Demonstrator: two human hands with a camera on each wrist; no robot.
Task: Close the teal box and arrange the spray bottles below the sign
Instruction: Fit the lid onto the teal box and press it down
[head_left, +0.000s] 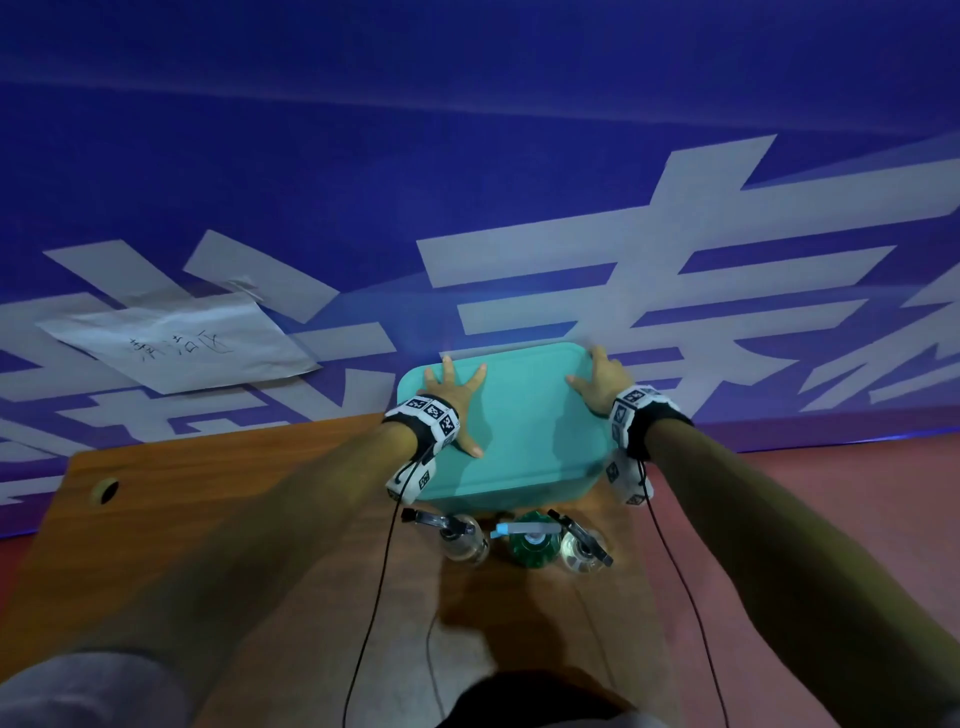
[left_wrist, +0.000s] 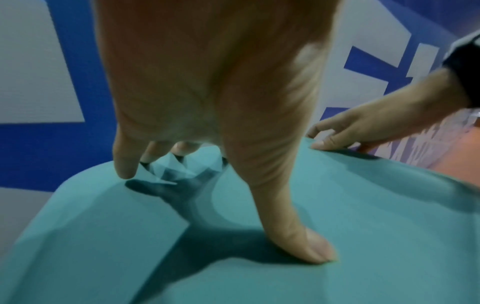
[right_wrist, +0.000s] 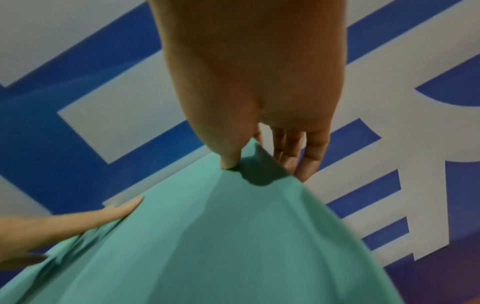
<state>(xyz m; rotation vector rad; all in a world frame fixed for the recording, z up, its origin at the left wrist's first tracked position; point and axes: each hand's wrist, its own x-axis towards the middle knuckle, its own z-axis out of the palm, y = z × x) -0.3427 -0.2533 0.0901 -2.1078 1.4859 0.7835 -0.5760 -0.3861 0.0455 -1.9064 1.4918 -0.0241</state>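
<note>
Blue banner wall behind a wooden table (head_left: 218, 499). From the head view, the teal box (head_left: 511, 431) sits at the table's far edge, lid down; left hand (head_left: 451, 397) lies spread flat on it, right hand (head_left: 601, 387) at its two o'clock corner. Three spray bottles (head_left: 524, 540) wait at the box's six o'clock, not yet moved under the paper sign (head_left: 182, 345) at ten o'clock.

Left wrist view: fingers (left_wrist: 298, 236) press straight on the lid.

Right wrist view: thumb on top, fingers (right_wrist: 309, 156) draped over the rim, seemingly pinching it; whether it has latched, I can't tell.

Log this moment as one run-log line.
step: closing teal box | left hand: flat on lid | right hand: at far right lid corner | three spray bottles: untouched, near side
</note>
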